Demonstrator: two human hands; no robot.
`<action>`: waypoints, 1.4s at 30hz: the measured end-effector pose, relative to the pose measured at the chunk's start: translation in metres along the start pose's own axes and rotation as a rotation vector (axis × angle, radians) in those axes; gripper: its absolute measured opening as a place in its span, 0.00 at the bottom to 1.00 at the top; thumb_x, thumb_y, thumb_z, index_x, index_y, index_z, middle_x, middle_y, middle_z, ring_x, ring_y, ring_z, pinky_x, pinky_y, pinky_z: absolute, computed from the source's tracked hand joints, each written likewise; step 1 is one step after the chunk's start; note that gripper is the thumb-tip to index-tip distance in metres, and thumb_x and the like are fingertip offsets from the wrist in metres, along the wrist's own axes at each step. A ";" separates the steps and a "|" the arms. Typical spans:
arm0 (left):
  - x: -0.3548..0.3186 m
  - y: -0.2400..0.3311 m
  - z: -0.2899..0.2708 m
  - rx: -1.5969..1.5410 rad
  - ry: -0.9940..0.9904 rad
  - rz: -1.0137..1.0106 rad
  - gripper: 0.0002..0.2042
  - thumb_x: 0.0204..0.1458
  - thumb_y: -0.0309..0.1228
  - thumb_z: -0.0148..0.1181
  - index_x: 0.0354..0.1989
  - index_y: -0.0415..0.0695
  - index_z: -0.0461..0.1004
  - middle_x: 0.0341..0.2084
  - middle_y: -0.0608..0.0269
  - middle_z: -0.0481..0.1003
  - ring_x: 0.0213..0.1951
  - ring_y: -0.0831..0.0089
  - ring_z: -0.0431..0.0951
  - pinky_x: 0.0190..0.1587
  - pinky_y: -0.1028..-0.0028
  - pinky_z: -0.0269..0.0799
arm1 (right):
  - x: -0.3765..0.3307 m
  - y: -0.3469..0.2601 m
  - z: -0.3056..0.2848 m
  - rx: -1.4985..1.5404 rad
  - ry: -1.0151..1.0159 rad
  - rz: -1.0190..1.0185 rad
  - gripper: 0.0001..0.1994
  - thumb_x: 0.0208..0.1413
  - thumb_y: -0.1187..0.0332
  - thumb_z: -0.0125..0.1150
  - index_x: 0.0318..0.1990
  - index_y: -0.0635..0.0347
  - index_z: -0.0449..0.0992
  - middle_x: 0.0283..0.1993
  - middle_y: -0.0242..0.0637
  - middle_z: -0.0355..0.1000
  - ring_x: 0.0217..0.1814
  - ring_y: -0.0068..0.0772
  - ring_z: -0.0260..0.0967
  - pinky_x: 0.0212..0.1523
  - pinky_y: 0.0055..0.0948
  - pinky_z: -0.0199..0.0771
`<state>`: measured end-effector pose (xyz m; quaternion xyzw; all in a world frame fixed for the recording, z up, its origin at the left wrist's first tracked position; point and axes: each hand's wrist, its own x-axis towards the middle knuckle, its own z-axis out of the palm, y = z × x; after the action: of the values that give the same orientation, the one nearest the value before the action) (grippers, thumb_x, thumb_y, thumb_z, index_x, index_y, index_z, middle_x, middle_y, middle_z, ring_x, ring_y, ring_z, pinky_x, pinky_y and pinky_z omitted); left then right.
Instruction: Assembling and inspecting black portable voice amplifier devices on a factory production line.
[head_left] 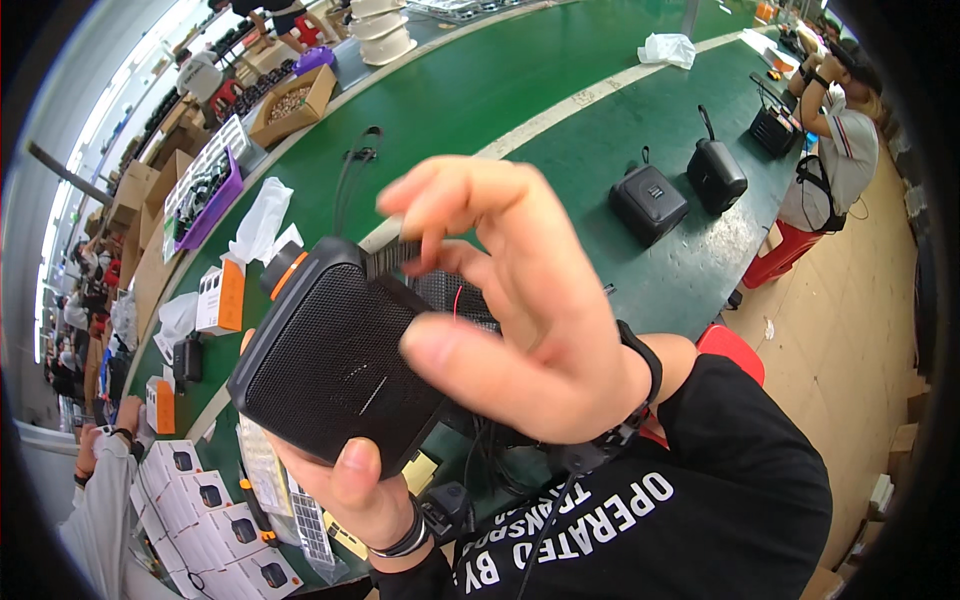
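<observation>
A black box-shaped portable speaker (335, 360) with a mesh grille is tilted in front of me. On its upper left side sits a black knob with an orange ring (287, 272). My left hand (350, 500) holds the speaker from below, its thumb pressed on the lower edge. Over the upper right corner is my right hand (520, 300), slightly blurred, with thumb and curled fingers apart. Its fingertips are close to a dark ribbed piece (392, 260) at that corner; whether they touch it is unclear. A thin cord loop (345, 185) rises behind the speaker.
Several black speakers (648, 203) stand along the green table (560, 150) toward a seated co-worker (835, 150) on the right. Printed white boxes (215, 520), orange-and-white cartons (220, 300) and an orange-black tool (256, 505) lie left. Another person's hands (95, 445) show at far left.
</observation>
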<state>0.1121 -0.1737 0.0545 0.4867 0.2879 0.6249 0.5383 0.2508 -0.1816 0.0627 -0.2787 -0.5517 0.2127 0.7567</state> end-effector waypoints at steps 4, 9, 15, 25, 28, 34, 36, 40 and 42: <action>-0.001 0.000 0.001 -0.024 -0.046 0.027 0.47 0.31 0.39 0.66 0.62 0.36 0.50 0.53 0.48 0.63 0.52 0.58 0.68 0.54 0.64 0.66 | 0.006 -0.019 -0.005 0.191 -0.005 0.332 0.22 0.53 0.72 0.53 0.55 0.65 0.57 0.50 0.37 0.58 0.52 0.29 0.58 0.50 0.29 0.62; -0.001 -0.002 0.002 -0.052 -0.057 0.000 0.45 0.33 0.40 0.65 0.62 0.35 0.51 0.52 0.48 0.63 0.52 0.59 0.68 0.54 0.65 0.66 | 0.004 -0.007 -0.014 0.113 -0.065 0.143 0.20 0.53 0.78 0.52 0.54 0.66 0.59 0.56 0.42 0.57 0.57 0.27 0.55 0.59 0.33 0.54; 0.001 0.001 -0.002 0.001 -0.080 -0.078 0.44 0.33 0.41 0.64 0.60 0.36 0.52 0.50 0.50 0.65 0.51 0.61 0.69 0.55 0.66 0.65 | 0.011 -0.017 -0.022 -0.247 -0.296 -0.028 0.07 0.43 0.77 0.66 0.31 0.61 0.75 0.42 0.40 0.66 0.45 0.32 0.63 0.48 0.27 0.60; -0.002 -0.002 -0.004 0.009 -0.048 -0.076 0.47 0.31 0.40 0.67 0.62 0.36 0.51 0.51 0.53 0.64 0.52 0.63 0.67 0.57 0.68 0.61 | 0.001 -0.011 -0.007 -0.315 -0.198 -0.043 0.08 0.39 0.72 0.67 0.26 0.56 0.72 0.38 0.34 0.62 0.43 0.39 0.55 0.45 0.33 0.57; -0.003 -0.004 -0.004 -0.005 -0.043 -0.075 0.47 0.31 0.40 0.68 0.62 0.36 0.51 0.52 0.53 0.64 0.53 0.63 0.67 0.58 0.68 0.60 | 0.000 -0.009 -0.004 -0.328 -0.170 -0.062 0.08 0.38 0.73 0.67 0.25 0.56 0.72 0.38 0.34 0.62 0.43 0.39 0.55 0.45 0.34 0.56; -0.003 -0.003 -0.007 -0.007 -0.045 -0.091 0.47 0.31 0.40 0.67 0.62 0.36 0.50 0.52 0.53 0.64 0.53 0.63 0.67 0.58 0.68 0.60 | -0.001 -0.007 -0.003 -0.328 -0.155 -0.081 0.08 0.37 0.73 0.66 0.25 0.56 0.72 0.37 0.34 0.63 0.43 0.39 0.55 0.45 0.34 0.57; -0.003 -0.002 -0.006 -0.008 -0.050 -0.093 0.47 0.31 0.40 0.67 0.62 0.36 0.50 0.51 0.53 0.64 0.53 0.63 0.67 0.58 0.68 0.60 | -0.001 -0.007 -0.003 -0.342 -0.154 -0.088 0.08 0.37 0.73 0.66 0.24 0.56 0.72 0.37 0.34 0.63 0.43 0.39 0.55 0.45 0.34 0.57; -0.003 -0.003 -0.007 0.014 -0.050 -0.076 0.47 0.31 0.40 0.67 0.62 0.35 0.49 0.51 0.52 0.64 0.52 0.63 0.67 0.58 0.67 0.60 | 0.000 -0.006 -0.002 -0.367 -0.139 -0.111 0.08 0.37 0.74 0.66 0.24 0.56 0.72 0.37 0.34 0.63 0.43 0.39 0.55 0.44 0.33 0.57; -0.004 -0.003 -0.006 0.007 -0.052 -0.079 0.48 0.31 0.40 0.67 0.62 0.35 0.49 0.51 0.52 0.64 0.52 0.63 0.67 0.58 0.68 0.60 | 0.000 -0.007 -0.002 -0.390 -0.141 -0.119 0.08 0.36 0.74 0.66 0.24 0.56 0.71 0.36 0.34 0.63 0.42 0.39 0.55 0.44 0.33 0.57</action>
<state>0.1075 -0.1755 0.0490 0.4927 0.2950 0.5893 0.5683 0.2526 -0.1869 0.0671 -0.3714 -0.6493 0.0759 0.6593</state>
